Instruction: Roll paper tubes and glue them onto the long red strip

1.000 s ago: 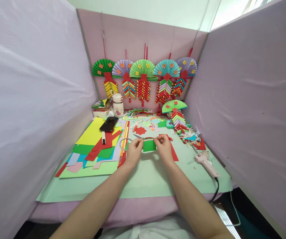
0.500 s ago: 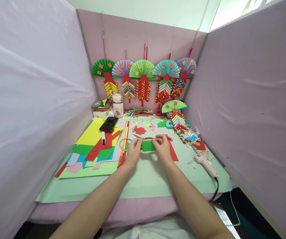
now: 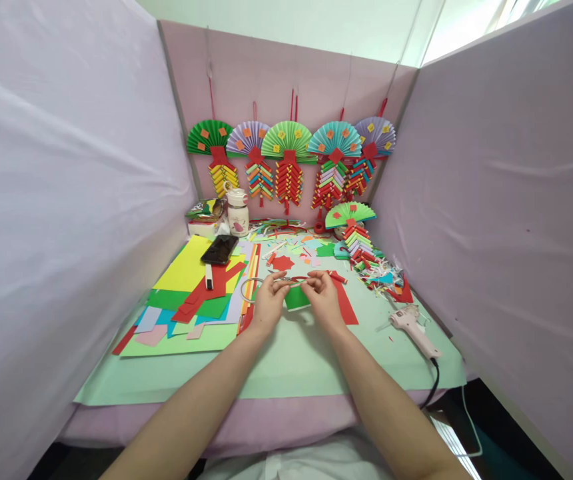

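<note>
My left hand [image 3: 268, 300] and my right hand [image 3: 324, 297] meet over the middle of the table. Both pinch the top edge of a small green paper piece [image 3: 296, 298], fingers closed on it from either side. The paper hangs just above the pale green mat [image 3: 296, 363]. Scissors [image 3: 259, 283] lie right behind my left hand, and a red paper strip [image 3: 344, 303] lies beside my right hand.
Stacked coloured paper sheets [image 3: 186, 293] with a black phone [image 3: 219, 249] and a marker [image 3: 208, 275] lie at left. A glue gun [image 3: 411, 328] lies at right. Paper scraps and a fan decoration [image 3: 354, 227] fill the back; several fans [image 3: 286, 157] hang on the rear wall.
My hands have moved closer together, and the visible green paper between them has become narrower. The view has shifted slightly.
</note>
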Motion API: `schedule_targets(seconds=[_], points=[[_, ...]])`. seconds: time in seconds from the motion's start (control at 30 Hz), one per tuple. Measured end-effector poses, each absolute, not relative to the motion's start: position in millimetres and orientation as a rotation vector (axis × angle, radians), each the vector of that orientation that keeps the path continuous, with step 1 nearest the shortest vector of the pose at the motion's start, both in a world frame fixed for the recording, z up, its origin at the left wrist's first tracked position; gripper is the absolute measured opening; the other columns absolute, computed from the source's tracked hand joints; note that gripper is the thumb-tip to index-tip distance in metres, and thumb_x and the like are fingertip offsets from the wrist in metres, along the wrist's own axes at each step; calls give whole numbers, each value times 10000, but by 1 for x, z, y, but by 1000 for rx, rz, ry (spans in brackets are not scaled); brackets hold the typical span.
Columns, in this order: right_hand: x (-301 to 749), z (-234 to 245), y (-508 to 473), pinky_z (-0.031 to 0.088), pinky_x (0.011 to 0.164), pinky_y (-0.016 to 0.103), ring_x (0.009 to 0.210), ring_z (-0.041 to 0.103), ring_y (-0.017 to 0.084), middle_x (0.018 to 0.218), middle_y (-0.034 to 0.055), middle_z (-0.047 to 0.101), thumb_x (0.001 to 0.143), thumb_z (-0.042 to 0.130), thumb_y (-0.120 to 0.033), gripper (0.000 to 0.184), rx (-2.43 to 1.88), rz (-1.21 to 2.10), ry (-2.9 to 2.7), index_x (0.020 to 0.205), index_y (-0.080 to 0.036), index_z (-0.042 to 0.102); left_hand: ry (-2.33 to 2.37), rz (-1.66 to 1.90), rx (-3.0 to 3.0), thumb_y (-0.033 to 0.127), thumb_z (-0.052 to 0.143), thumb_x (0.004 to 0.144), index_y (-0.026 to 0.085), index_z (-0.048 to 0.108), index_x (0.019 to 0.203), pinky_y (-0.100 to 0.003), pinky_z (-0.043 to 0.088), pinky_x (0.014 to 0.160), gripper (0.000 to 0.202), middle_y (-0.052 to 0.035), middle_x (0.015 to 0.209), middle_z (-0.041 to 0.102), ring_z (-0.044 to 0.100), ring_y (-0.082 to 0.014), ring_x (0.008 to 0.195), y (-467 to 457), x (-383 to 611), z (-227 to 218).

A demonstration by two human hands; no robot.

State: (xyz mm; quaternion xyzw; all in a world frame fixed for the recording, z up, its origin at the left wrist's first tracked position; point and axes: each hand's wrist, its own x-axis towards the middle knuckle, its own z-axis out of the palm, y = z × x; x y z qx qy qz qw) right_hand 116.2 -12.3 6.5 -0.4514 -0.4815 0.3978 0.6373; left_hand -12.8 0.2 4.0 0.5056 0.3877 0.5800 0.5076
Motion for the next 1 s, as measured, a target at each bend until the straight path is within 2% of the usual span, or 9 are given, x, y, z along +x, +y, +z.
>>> schedule_targets(seconds=[0.13, 0.23, 0.4, 0.57, 0.7, 0.8, 1.0], points=[[121, 7, -10, 455, 649, 275, 702, 594, 148, 743, -23, 599, 714, 624, -304, 291, -1076, 866, -1084, 953, -216, 483, 903, 1438, 1216, 188, 540, 760, 214, 463, 1183, -334, 455, 821, 430, -83, 1022, 682, 623, -188, 968, -3, -11, 5], [121, 7, -10, 455, 656, 273, 707, 592, 146, 761, -15, 607, 722, 613, -311, 286, -1084, 850, -1085, 955, -214, 479, 974, 1411, 1157, 266, 580, 759, 216, 498, 1141, -298, 466, 757, 394, -88, 1098, 646, 612, -182, 953, -3, -11, 5], [117, 8, -14, 470, 689, 288, 768, 613, 165, 807, 3, 626, 747, 568, -313, 257, -1060, 890, -1148, 967, -219, 475, 1137, 1266, 1306, 387, 692, 678, 164, 633, 863, -245, 427, 623, 296, -25, 783, 640, 569, -149, 705, 0, -13, 2], [118, 9, -14, 482, 738, 312, 850, 630, 179, 893, 32, 653, 791, 490, -312, 190, -1069, 907, -1103, 960, -224, 481, 1170, 1294, 1348, 393, 675, 690, 161, 651, 842, -232, 400, 581, 279, -1, 694, 607, 529, -133, 635, 2, -16, -1], [119, 11, -14, 475, 748, 320, 854, 627, 183, 900, 40, 659, 798, 514, -326, 187, -1070, 880, -1058, 951, -221, 491, 1158, 1219, 1373, 346, 644, 702, 163, 642, 812, -229, 397, 561, 214, -5, 698, 612, 528, -128, 607, 0, -14, -2], [120, 10, -13, 462, 755, 316, 836, 612, 180, 861, 31, 639, 788, 537, -337, 189, -1084, 769, -1024, 923, -209, 509, 1110, 1077, 1435, 238, 636, 658, 166, 628, 785, -229, 408, 572, 145, -5, 719, 623, 537, -127, 609, -6, -10, -5], [134, 4, 4, 437, 750, 301, 814, 586, 173, 860, 27, 631, 784, 518, -295, 139, -1245, 528, -1276, 882, -207, 565, 990, 911, 1544, 85, 620, 536, 178, 660, 826, -267, 450, 704, 307, -53, 885, 678, 605, -195, 817, -14, -8, -5]])
